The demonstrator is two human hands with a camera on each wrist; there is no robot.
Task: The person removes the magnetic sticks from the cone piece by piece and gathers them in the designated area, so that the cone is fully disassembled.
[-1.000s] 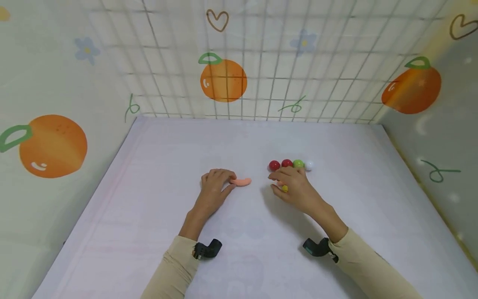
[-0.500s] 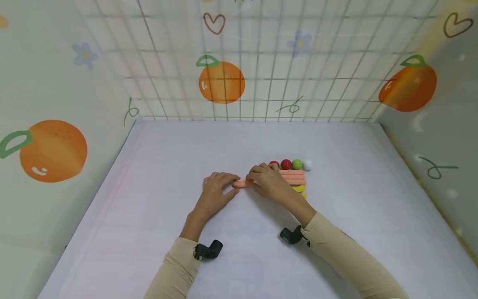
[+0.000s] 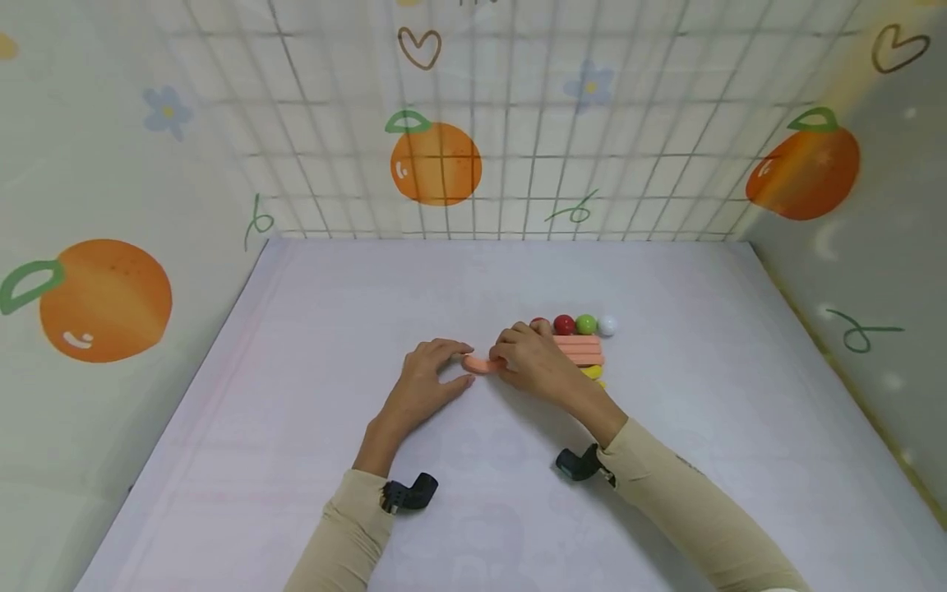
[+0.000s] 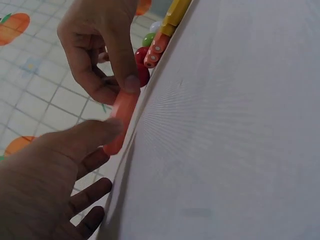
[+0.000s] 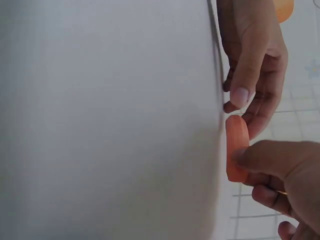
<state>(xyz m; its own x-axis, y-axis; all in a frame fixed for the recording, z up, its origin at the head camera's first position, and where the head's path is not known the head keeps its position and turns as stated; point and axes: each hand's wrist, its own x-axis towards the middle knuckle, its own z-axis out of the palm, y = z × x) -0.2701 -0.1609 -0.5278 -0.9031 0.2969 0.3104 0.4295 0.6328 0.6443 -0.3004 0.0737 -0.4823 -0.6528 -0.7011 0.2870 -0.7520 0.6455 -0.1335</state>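
A curved salmon-pink stick (image 3: 479,364), shaped like a small toy sausage, is near the middle of the table. My right hand (image 3: 538,366) pinches its right end between thumb and fingers. Around its left end, my left hand (image 3: 423,382) has its fingers and thumb spread apart; in the right wrist view the left thumb (image 5: 240,95) stands clear of the stick's end. Just right of the right hand, similar pink sticks (image 3: 580,349) lie stacked in parallel rows, partly hidden by that hand. In the left wrist view, pink ends with white dots (image 4: 151,61) show.
Behind the pink sticks runs a row of balls: a red ball (image 3: 565,325), a green ball (image 3: 586,324), a white ball (image 3: 607,326) and another, mostly hidden red one. Yellow pieces (image 3: 593,372) lie in front of the sticks. A patterned curtain (image 3: 355,164) encloses the table.
My right hand has moved left from the stacked pieces to the curved pink stick and now pinches its right end. My left hand's fingers have come off its left end.
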